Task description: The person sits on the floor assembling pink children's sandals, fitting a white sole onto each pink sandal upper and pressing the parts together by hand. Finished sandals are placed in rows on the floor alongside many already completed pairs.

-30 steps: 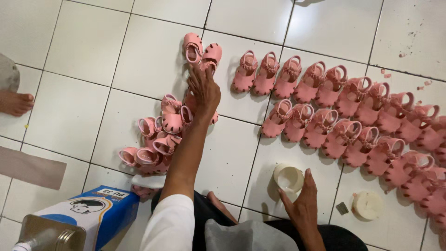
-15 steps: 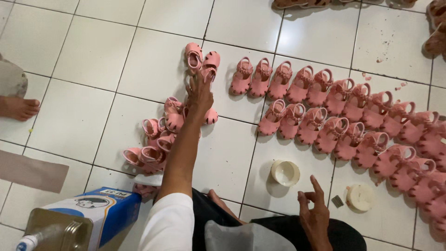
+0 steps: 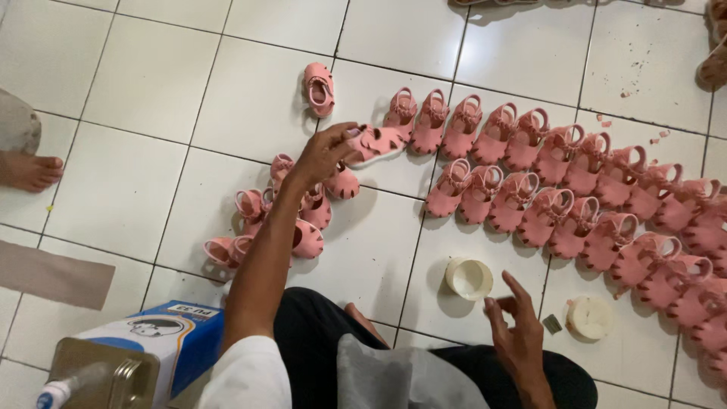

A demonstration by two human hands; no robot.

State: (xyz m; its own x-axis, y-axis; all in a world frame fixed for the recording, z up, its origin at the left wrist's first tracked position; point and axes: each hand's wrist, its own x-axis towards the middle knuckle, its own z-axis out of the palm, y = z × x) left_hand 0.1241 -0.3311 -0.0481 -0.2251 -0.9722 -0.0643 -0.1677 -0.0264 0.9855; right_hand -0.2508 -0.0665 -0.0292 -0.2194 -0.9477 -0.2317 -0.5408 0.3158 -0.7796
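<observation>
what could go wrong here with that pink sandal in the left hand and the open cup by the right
The left hand pinches the pink sandal only at one end, at full reach, so it might slip and knock the neat sandal rows out of line. The forearm passes low over the loose sandal heap and could scatter it. The right hand hovers beside the open white cup; a careless sweep might tip it onto the floor tiles.
</observation>
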